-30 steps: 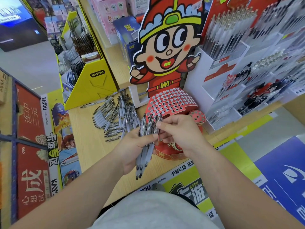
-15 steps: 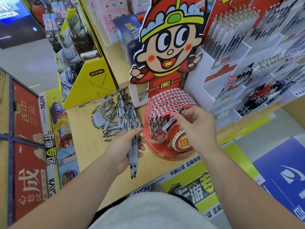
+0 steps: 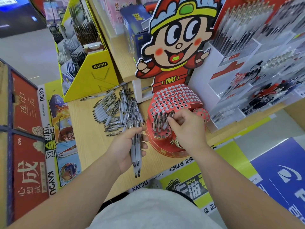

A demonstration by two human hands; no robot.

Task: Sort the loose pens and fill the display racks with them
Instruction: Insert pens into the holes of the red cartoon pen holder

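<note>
Firstly, we logged the left hand (image 3: pixel 127 146): its fingers were curled round a bundle of pens (image 3: pixel 136 156), which lay along the palm. One end of the bundle jutted past the heel of the hand toward the person, and the other reached up toward the loose stock.

Next, the right hand (image 3: pixel 188 129): thumb and forefinger pinched the top of a single pen (image 3: pixel 171 115). That pen stood in a hole near the front of the red display rack (image 3: pixel 175 98). We could not tell how far down the pen sat, as the fingers hid the hole.

Item, standing pens (image 3: pixel 159 120): a small cluster stood upright in the rack's front left holes, just beside the pinched pen. Behind them the rack's stepped top showed rows of round open holes.

Item, loose pens (image 3: pixel 113 111): we found a scattered heap lying flat on the wooden tabletop (image 3: pixel 92 142), left of the rack and just beyond the left hand.

Item, small round red holder (image 3: pixel 201 114): it sat at the rack's right side, also pierced with holes.

Item, cartoon figure cutout (image 3: pixel 179 38): it rose directly behind the rack, in a red costume and a yellow-banded hat.

Item, yellow display box (image 3: pixel 97 76): it stood at the far left of the tabletop, behind the heap, and was marked KAYOU.

Item, white tiered racks (image 3: pixel 244 52): these stood to the right, stocked with pens that were too blurred to sort by kind.
</note>
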